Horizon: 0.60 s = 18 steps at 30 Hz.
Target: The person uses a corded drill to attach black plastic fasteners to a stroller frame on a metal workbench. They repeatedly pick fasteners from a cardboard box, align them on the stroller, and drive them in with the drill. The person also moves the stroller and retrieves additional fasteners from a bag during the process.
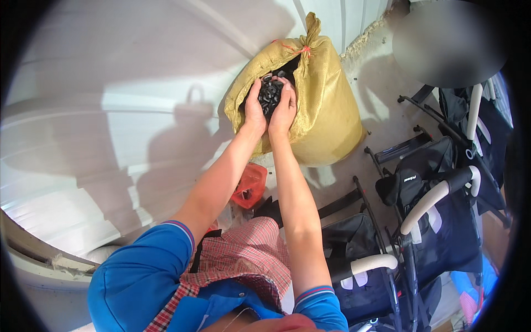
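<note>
At the slit in the side of a yellow woven sack (327, 108), my two hands are cupped together around a heap of small black plastic pieces (270, 94). Some of the pieces look like rings or curved caps; their exact kind is too small to make out. My left hand (254, 112) supports the heap from the left, and my right hand (284, 110) from the right, fingers curled inward. More black pieces show behind my fingertips in the dark opening. A red string (306, 50) ties the sack's gathered top. How full the sack is stays hidden.
White corrugated panelling (149, 61) rises at the left and behind the sack. Below my forearms sits a red plastic basket (251, 185). Several dark stroller frames with pale handles (426, 207) crowd the right side. A blurred grey round shape (451, 41) covers the upper right.
</note>
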Each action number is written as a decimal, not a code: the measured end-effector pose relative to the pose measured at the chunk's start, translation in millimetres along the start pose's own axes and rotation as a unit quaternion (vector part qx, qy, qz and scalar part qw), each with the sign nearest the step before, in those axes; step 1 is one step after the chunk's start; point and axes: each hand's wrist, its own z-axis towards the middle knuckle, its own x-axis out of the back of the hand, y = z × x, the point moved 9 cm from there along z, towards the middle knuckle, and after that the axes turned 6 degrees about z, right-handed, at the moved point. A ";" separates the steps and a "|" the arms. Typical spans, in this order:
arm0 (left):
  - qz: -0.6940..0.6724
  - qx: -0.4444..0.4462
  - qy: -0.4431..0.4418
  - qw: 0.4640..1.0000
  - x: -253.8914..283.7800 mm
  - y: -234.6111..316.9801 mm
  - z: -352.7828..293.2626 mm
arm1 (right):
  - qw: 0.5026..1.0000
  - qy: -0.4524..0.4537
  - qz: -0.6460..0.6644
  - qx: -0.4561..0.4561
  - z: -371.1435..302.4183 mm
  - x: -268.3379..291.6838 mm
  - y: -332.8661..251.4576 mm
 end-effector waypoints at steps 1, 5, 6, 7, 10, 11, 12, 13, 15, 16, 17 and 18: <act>-0.029 -0.027 -0.022 0.999 -2.9 4.3 -2.2 | 1.000 -0.001 -0.013 0.027 -6.3 -3.3 -9.6; 0.026 -0.053 -0.005 0.998 5.1 14.9 -23.9 | 0.997 0.026 -0.070 0.031 -25.4 -5.2 -23.6; 0.022 -0.058 -0.010 0.998 5.0 16.8 -25.7 | 0.995 0.023 -0.083 0.051 -28.7 -8.2 -32.0; 0.024 -0.060 -0.009 0.998 3.2 20.0 -29.9 | 0.995 0.019 -0.084 0.059 -31.2 -10.9 -36.5; 0.031 -0.075 -0.010 0.997 -3.3 30.7 -43.7 | 0.995 0.016 -0.068 0.067 -39.4 -20.4 -49.8; 0.032 -0.077 -0.014 0.996 -5.1 34.3 -48.5 | 0.994 0.010 -0.080 0.075 -43.4 -24.3 -56.6; 0.033 -0.078 -0.017 0.996 -7.0 37.7 -53.7 | 0.992 0.004 -0.092 0.083 -46.9 -28.8 -63.9; 0.027 -0.080 -0.019 0.996 -13.3 41.3 -61.4 | 0.992 -0.002 -0.091 0.087 -49.7 -31.9 -68.2; 0.032 -0.090 -0.018 0.995 -14.0 46.1 -68.3 | 0.990 0.005 -0.107 0.089 -56.8 -35.9 -76.5; 0.042 -0.095 -0.020 0.994 -15.1 48.2 -70.5 | 0.989 0.007 -0.118 0.093 -58.4 -37.4 -79.6; 0.034 -0.092 -0.014 0.995 -17.6 49.8 -75.0 | 0.988 0.008 -0.119 0.095 -59.9 -39.1 -82.8; 0.054 -0.112 -0.019 0.992 -13.9 52.8 -74.7 | 0.986 0.017 -0.135 0.095 -64.3 -38.7 -86.1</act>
